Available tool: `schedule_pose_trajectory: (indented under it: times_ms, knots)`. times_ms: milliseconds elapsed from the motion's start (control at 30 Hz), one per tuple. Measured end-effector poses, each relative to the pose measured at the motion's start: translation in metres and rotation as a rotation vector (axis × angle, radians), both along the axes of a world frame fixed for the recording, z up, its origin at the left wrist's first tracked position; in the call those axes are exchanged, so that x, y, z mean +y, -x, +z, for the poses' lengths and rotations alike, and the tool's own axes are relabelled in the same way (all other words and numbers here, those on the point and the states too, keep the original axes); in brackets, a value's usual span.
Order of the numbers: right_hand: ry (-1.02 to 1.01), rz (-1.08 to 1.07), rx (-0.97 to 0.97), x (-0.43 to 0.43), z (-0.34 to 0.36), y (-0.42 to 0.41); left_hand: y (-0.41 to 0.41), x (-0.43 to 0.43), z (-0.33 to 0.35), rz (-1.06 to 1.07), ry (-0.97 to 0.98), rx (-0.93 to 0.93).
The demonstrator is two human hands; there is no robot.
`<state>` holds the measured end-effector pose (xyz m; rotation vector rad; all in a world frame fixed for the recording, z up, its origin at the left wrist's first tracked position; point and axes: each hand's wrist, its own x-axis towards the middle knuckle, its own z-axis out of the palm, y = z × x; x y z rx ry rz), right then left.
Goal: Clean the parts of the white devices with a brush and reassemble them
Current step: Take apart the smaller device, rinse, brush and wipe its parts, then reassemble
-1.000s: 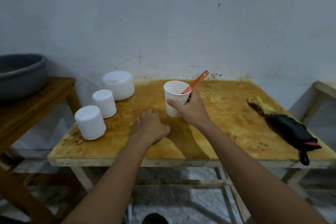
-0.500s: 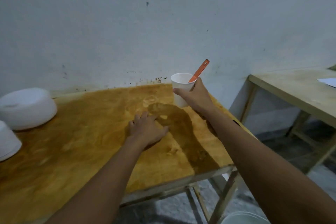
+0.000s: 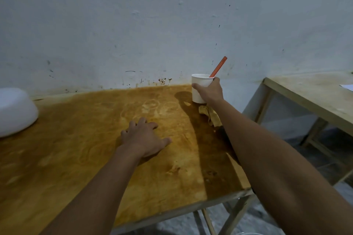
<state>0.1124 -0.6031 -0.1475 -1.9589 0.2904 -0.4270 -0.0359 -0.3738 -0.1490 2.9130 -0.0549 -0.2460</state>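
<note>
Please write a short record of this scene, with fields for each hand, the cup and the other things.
left hand: rests flat on the wooden table, holds nothing
right hand: grips the white paper cup near the table's far right corner
brush: orange handle leans out of the cup
others: white device at left edge; yellowish cloth near the cup

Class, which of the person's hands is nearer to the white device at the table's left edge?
Left. The left hand lies flat on the table, right of the white device; the right hand grips the paper cup farther right.
</note>
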Motion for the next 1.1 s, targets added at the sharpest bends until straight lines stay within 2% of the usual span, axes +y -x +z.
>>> schedule_pose_trajectory:
  times_ms: [1100]
  knots:
    - [0.036, -0.044, 0.015, -0.011, -0.013, -0.017, -0.001, 0.0, -0.004, 0.015, 0.044, 0.018]
